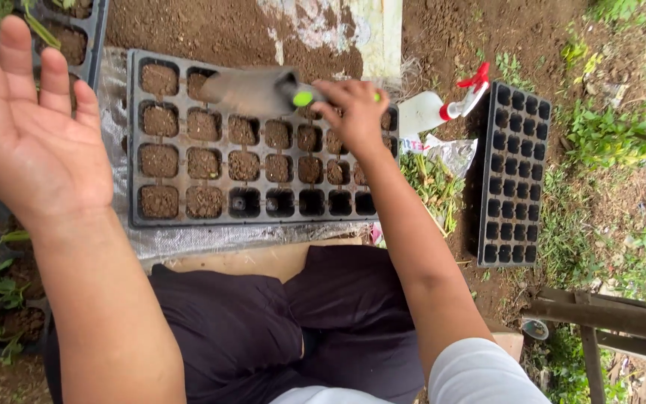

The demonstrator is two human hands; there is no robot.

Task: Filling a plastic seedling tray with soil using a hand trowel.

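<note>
While your right hand [357, 112] clamps the stiff, light trowel [252, 91] by its handle over the seed tray [134, 142], your left hand [28, 127] hangs open, fingers apart.

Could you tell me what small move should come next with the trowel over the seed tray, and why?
Probably bring the trowel, gripped in the right hand, down toward the near row of the seed tray. Most cells hold soil, but several cells in that row are dark and unfilled. The left hand is raised, open and holding nothing.
</note>
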